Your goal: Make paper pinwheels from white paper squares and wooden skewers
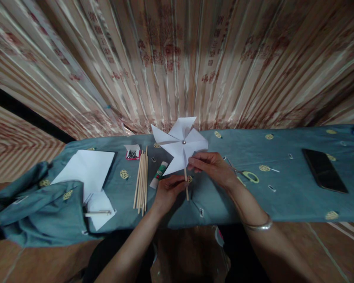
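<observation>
The white pinwheel (pixel 183 147) stands upright on its stick (pixel 187 193) above the near middle of the cloth (pixel 286 204). The left hand (pixel 168 192) pinches the stick below the blades. The right hand (pixel 214 166) has its fingers drawn together at the lower right blade; whether they grip it cannot be told. Left of the pinwheel: tube (pixel 159 175), loose sticks (pixel 141 182), open box (pixel 133 154), then paper (pixel 90 167). Right: scissors (pixel 250 177) near the right forearm; phone (pixel 324 171) farther right.
</observation>
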The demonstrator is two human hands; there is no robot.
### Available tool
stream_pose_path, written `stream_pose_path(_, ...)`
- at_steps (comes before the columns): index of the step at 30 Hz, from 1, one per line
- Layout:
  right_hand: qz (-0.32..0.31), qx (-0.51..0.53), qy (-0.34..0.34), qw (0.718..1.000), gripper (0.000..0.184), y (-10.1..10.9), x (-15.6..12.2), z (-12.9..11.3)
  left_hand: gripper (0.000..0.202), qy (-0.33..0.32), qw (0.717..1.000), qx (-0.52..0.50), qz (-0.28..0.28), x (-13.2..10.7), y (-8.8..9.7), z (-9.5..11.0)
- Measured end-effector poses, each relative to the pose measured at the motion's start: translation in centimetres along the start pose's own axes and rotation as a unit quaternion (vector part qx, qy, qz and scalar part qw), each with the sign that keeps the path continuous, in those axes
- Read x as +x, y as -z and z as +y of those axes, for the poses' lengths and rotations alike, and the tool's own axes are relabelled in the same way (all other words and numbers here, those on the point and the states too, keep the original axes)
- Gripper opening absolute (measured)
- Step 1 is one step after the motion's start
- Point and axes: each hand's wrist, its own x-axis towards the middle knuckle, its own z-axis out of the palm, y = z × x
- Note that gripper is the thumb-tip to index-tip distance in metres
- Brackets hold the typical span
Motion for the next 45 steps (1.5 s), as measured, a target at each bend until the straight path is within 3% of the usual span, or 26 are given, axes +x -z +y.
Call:
stream_pose_path(13, -0.008, -0.166, 0.034, 0.986, 0.019, -0.9, -0.7, 1.4, 0.027, 0.011, 0.999, -0.031, 0.035, 0.7, -0.5, 0.5)
stream_pose_path(19, 0.009, -0.166, 0.019, 0.986, 0.018, -1.0, -0.7, 2.2, 0.028, 0.007, 0.999, -0.03, 0.016, 0.9, -0.9, 0.4)
stream_pose_path(22, 0.031, -0.155, 0.022, 0.987, 0.02, 0.1, -0.5, 2.3, 0.032, 0.009, 1.0, -0.011, 0.007, 0.9, -1.1, 0.3)
stream_pose_path(26, 0.106, -0.194, 0.032, 0.975, 0.023, 3.5, -0.2, 2.3, 0.033, 0.021, 1.0, 0.014, 0.005, 0.9, -1.2, 0.1)
stream_pose_path(30, 0.208, -0.318, 0.001, 0.925, 0.024, 8.1, -0.7, 2.0, 0.033, 0.023, 1.0, 0.007, -0.003, 1.0, -1.2, 0.0)
stream_pose_path(34, 0.288, -0.511, -0.095, 0.804, 0.02, 12.8, -0.8, 1.4, 0.032, 0.025, 1.0, 0.001, -0.01, 1.0, -1.3, 0.1)
stream_pose_path(36, 0.285, -0.582, -0.151, 0.746, 0.023, 15.1, -0.3, 1.3, 0.031, 0.023, 1.0, 0.006, -0.011, 0.9, -1.3, 0.1)
stream_pose_path(38, 0.27, -0.618, -0.198, 0.711, 0.025, 17.4, 0.3, 1.5, 0.029, 0.02, 1.0, 0.011, -0.011, 0.9, -1.2, 0.1)
stream_pose_path(41, 0.258, -0.628, -0.248, 0.691, 0.026, 20.0, 0.9, 2.0, 0.03, 0.019, 1.0, 0.009, -0.012, 1.0, -1.0, 0.0)
stream_pose_path(45, 0.258, -0.62, -0.269, 0.69, 0.021, 21.8, 1.0, 2.5, 0.029, 0.017, 1.0, 0.004, -0.013, 1.1, -0.7, 0.0)
